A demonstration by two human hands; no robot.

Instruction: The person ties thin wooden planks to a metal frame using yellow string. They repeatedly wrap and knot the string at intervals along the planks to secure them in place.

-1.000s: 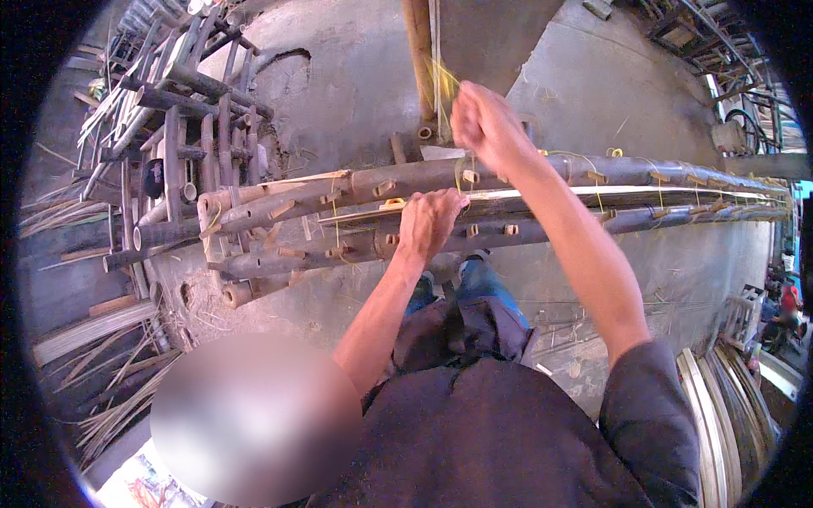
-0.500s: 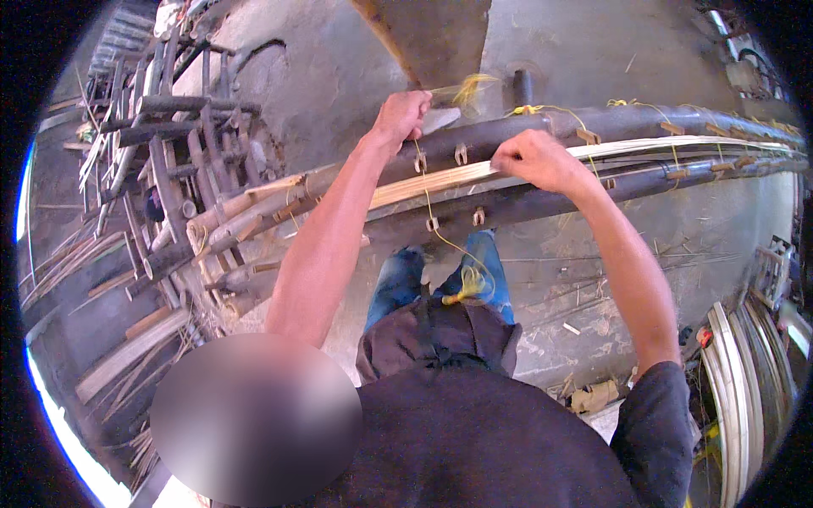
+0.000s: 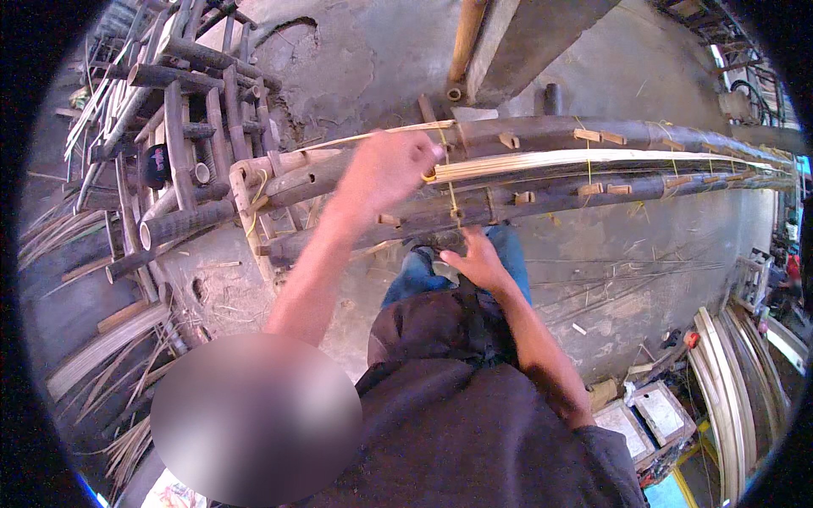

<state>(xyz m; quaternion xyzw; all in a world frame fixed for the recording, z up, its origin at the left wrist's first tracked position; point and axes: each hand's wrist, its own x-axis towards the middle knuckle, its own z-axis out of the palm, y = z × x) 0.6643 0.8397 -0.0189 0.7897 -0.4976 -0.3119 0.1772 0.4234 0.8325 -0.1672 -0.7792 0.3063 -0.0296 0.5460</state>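
Note:
My left hand (image 3: 396,165) is over the near end of a bundle of pale split bamboo strips (image 3: 517,164), its fingers curled in at a yellow cord (image 3: 450,188). The cord crosses the bundle between two long dark bamboo poles, the far pole (image 3: 593,131) and the near pole (image 3: 559,194). Below the near pole, my right hand (image 3: 479,264) has its thumb spread away from the fingers, which point up toward the cord's lower end. Nothing shows in that hand. Small wooden pegs (image 3: 590,189) stick out along both poles.
A stack of bamboo frames (image 3: 199,127) stands at the left, with loose strips (image 3: 118,364) below it. A beam (image 3: 529,51) rises beyond the far pole. Curved pale slats (image 3: 716,381) lean at the lower right, beside a box-like thing with pale panels (image 3: 648,419).
My right hand has left the strips and come down below the near pole. My left hand has come nearer, over the strips' end. The view has shifted, showing more of the pole frame's left end.

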